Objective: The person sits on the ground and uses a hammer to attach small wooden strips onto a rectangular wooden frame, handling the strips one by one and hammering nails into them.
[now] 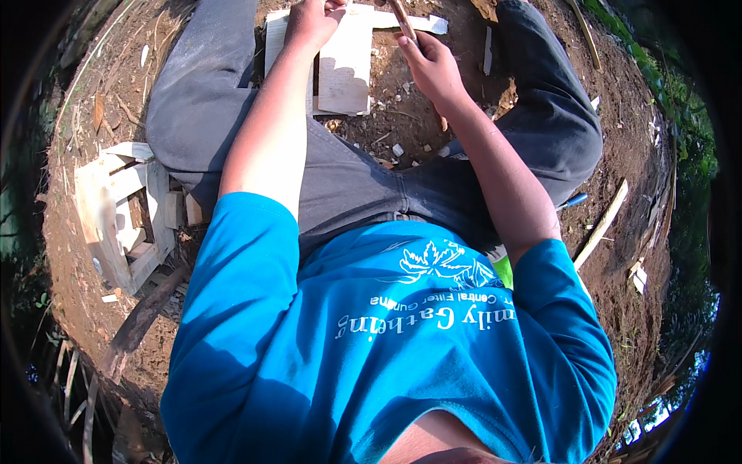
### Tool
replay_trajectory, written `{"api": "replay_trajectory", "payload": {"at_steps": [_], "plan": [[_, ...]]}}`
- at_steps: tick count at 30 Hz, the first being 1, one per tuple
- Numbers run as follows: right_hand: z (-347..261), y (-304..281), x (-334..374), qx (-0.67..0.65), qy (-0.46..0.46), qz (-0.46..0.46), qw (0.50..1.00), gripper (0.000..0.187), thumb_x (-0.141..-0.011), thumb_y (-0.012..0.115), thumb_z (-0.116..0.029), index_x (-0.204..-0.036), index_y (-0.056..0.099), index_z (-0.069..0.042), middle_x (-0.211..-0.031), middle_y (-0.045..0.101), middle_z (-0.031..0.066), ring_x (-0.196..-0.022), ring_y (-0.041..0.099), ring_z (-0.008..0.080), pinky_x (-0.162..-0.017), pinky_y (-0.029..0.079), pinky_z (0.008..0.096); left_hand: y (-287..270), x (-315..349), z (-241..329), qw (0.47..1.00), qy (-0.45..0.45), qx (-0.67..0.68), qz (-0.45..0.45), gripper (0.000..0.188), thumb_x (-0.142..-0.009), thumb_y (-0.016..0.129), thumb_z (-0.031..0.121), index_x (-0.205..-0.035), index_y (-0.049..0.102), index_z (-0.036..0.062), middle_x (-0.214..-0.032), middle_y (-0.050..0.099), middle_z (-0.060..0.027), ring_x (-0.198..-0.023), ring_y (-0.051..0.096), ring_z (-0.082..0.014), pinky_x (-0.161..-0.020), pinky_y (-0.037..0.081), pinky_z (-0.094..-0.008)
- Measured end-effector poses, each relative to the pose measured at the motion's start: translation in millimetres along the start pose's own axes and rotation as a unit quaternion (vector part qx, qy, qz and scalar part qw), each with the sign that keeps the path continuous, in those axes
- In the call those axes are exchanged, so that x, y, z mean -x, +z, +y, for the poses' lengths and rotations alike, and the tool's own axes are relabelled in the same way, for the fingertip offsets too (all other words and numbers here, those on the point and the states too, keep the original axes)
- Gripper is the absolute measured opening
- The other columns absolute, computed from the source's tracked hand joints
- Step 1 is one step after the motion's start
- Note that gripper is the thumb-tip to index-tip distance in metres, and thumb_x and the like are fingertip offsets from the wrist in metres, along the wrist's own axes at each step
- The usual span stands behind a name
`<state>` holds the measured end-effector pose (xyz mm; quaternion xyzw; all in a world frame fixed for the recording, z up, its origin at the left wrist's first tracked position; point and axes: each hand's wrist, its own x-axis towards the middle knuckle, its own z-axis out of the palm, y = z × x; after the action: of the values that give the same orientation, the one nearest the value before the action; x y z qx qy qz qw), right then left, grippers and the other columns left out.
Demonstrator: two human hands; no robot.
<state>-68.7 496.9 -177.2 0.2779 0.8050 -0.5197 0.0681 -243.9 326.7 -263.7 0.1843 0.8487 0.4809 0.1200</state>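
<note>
Wood chips (pixel 397 149) litter sunlit earth (pixel 645 205); the right hand (pixel 434 71) closes around a brown stick (pixel 403 17); the left hand (pixel 312 25) curls, its hold unclear.

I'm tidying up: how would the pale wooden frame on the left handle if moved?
The wooden frame would probably stay stiff, being made of wood pieces. Its open middle suggests lightness for its size. Pushed, it might catch on the rough, littered soil.

Outdoor work spot, bare brown soil (pixel 638 317), scattered wood scraps (pixel 602 226), green foliage (pixel 688 116), direct sunlight
</note>
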Motion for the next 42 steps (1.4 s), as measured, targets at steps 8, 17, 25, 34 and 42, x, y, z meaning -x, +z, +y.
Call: {"api": "replay_trajectory", "payload": {"at_steps": [8,17,25,34,42], "plan": [[8.1,4.8,-0.7,-0.013,-0.013,0.013,1.000,0.042,-0.101,0.059,-0.041,-0.110,0.068,0.000,-0.077,0.065,0.0084,-0.072,0.061,0.0185,-0.070,0.049,0.0378,-5.2,-0.4,8.7,0.998,0.065,0.000,-0.019,0.013,-0.085,0.073,0.006,-0.098,0.070,0.0051,-0.087,0.074,-0.0147,-0.082,0.071,-0.0259,-0.073,0.055,-0.0381],[9.4,3.0,-1.8,-0.016,0.014,-0.002,1.000,0.043,-0.100,0.061,-0.042,-0.110,0.069,0.000,-0.077,0.065,0.0080,-0.073,0.062,0.0184,-0.071,0.050,0.0374,-5.3,-2.5,9.7,0.997,0.006,-0.063,-0.044,0.013,-0.086,0.071,0.006,-0.099,0.069,0.0043,-0.087,0.073,-0.0160,-0.081,0.071,-0.0263,-0.073,0.054,-0.0380],[18.9,32.9,6.1,0.050,0.019,0.019,0.998,0.056,-0.084,0.082,-0.048,-0.102,0.060,0.001,-0.089,0.070,0.0122,-0.084,0.071,0.0230,-0.078,0.056,0.0383,-60.0,-16.5,-2.7,0.995,-0.021,-0.093,0.040,0.038,-0.088,0.071,0.012,-0.126,0.068,0.0049,-0.114,0.073,-0.0192,-0.104,0.070,-0.0267,-0.090,0.055,-0.0360],[35.9,69.0,0.7,0.003,0.035,0.034,0.999,0.056,-0.076,0.092,-0.037,-0.104,0.057,-0.003,-0.100,0.071,0.0128,-0.093,0.072,0.0218,-0.083,0.058,0.0375,-52.5,-4.9,-3.1,0.934,0.046,-0.249,-0.250,0.103,-0.063,0.092,0.027,-0.152,0.043,0.0101,-0.149,0.049,-0.0225,-0.145,0.036,-0.0412,-0.119,0.032,-0.0529],[39.7,69.9,-1.7,-0.038,0.030,0.037,0.998,0.055,-0.075,0.092,-0.034,-0.105,0.057,-0.004,-0.101,0.071,0.0100,-0.093,0.071,0.0192,-0.083,0.058,0.0359,-58.5,-1.4,15.9,0.944,0.033,-0.218,-0.247,0.096,-0.056,0.096,0.029,-0.140,0.050,0.0174,-0.140,0.054,-0.0205,-0.139,0.041,-0.0421,-0.116,0.032,-0.0537]]}}
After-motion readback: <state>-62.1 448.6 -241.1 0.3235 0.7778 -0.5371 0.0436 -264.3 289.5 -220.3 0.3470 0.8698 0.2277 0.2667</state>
